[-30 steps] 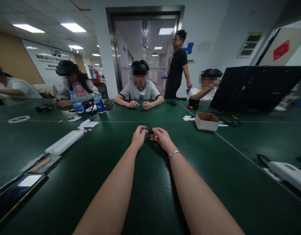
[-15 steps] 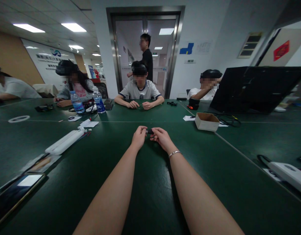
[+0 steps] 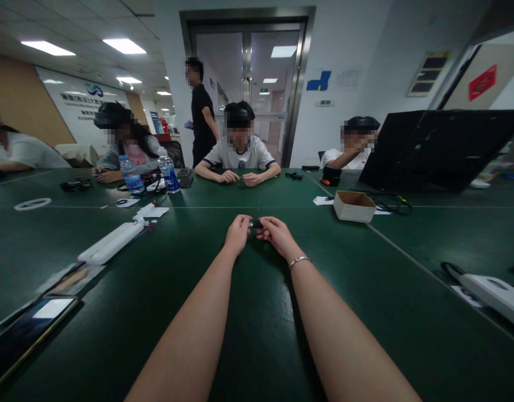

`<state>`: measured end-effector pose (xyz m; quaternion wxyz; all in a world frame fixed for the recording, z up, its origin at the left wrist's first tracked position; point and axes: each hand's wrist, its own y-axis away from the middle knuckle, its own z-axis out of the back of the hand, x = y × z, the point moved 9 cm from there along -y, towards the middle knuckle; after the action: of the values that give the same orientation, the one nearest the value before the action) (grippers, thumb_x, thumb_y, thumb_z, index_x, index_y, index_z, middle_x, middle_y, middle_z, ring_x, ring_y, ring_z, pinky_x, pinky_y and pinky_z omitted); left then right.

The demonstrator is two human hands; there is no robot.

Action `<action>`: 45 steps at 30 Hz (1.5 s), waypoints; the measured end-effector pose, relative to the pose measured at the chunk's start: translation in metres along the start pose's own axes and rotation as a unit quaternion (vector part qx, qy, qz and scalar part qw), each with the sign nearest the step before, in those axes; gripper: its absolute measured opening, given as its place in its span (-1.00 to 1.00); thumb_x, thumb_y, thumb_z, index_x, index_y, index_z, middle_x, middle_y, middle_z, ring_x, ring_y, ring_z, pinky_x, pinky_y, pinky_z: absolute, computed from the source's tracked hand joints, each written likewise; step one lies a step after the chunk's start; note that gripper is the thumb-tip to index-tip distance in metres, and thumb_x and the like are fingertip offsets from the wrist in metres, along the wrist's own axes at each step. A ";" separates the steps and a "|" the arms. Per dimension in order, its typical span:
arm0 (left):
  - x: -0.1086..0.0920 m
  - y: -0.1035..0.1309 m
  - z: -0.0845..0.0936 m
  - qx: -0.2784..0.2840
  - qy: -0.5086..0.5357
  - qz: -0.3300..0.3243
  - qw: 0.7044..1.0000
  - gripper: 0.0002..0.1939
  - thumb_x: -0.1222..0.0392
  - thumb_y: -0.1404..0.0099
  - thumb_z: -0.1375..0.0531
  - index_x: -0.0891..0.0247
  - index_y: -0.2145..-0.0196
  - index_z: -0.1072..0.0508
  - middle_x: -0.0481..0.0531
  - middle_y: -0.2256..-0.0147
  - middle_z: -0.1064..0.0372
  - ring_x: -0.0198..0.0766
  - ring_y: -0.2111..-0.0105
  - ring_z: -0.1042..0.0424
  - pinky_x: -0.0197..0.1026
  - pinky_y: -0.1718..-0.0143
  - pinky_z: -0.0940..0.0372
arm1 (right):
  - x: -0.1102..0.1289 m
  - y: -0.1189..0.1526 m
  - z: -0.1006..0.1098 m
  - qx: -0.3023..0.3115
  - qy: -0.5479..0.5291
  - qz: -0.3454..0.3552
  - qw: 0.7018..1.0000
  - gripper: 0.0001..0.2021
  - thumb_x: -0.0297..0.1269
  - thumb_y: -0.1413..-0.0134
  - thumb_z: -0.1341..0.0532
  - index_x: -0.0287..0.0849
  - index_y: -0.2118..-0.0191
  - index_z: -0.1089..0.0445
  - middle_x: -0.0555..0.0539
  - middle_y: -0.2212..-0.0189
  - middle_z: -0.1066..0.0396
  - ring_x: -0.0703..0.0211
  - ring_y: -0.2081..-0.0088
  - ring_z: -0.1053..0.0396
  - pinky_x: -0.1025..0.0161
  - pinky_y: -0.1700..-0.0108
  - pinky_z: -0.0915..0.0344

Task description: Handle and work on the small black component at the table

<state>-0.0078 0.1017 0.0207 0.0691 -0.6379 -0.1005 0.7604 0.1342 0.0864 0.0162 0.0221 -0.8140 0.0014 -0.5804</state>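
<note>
Out over the green table, my left hand (image 3: 238, 233) and my right hand (image 3: 277, 234) meet at a small black stick with a silver end (image 3: 255, 224), which looks like a USB flash drive. The fingertips of my left hand pinch its silver end. Thumb and fingers of my right hand are closed on the black end, and a silver bracelet (image 3: 299, 261) circles that wrist. Fingers cover both ends of the stick, so its exact kind is hard to make out.
On the green table (image 3: 257, 307) lie a white power strip (image 3: 110, 244) and a phone (image 3: 26, 340) at left. An open cardboard box (image 3: 354, 207), a black monitor (image 3: 436, 151) and a white device (image 3: 497, 296) stand right. Water bottles (image 3: 168, 174) and seated people are across.
Both hands keep their pinch on the stick, and a little more of its black body shows. Behind the table, a standing person in black has walked left across the doorway.
</note>
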 end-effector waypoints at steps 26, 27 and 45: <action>-0.005 0.002 -0.003 0.005 0.055 0.003 0.998 -0.82 0.25 -0.22 -0.09 0.28 0.22 -0.41 -0.06 0.50 -0.32 -0.39 0.55 -0.29 -0.36 0.52 -0.17 | 0.002 0.003 -0.002 0.000 0.003 -0.010 1.000 -0.93 -0.39 -0.14 -0.27 -0.25 0.28 -0.38 0.04 0.65 -0.36 0.38 0.70 -0.24 0.34 0.46 -0.47; -0.008 0.003 -0.002 0.006 0.057 -0.004 0.998 -0.82 0.26 -0.21 -0.10 0.28 0.22 -0.41 -0.07 0.51 -0.31 -0.38 0.54 -0.29 -0.35 0.51 -0.18 | 0.003 0.003 -0.002 -0.001 0.003 -0.009 1.000 -0.91 -0.39 -0.13 -0.28 -0.24 0.25 -0.37 0.05 0.64 -0.35 0.38 0.70 -0.24 0.33 0.47 -0.48; -0.011 0.005 -0.001 0.020 0.057 -0.011 0.998 -0.76 0.13 -0.26 -0.07 0.31 0.27 -0.45 -0.16 0.71 -0.12 -0.38 0.69 -0.17 -0.34 0.61 -0.01 | 0.005 0.006 -0.016 0.121 0.028 0.021 0.992 -0.63 -0.43 0.09 -0.37 -0.14 0.09 -0.41 0.15 0.52 -0.27 0.39 0.58 -0.28 0.33 0.38 -0.42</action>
<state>-0.0050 0.0942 0.0300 0.0956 -0.6777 -0.0885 0.7237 0.1211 0.0802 0.0256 0.1324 -0.7888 -0.0508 -0.5981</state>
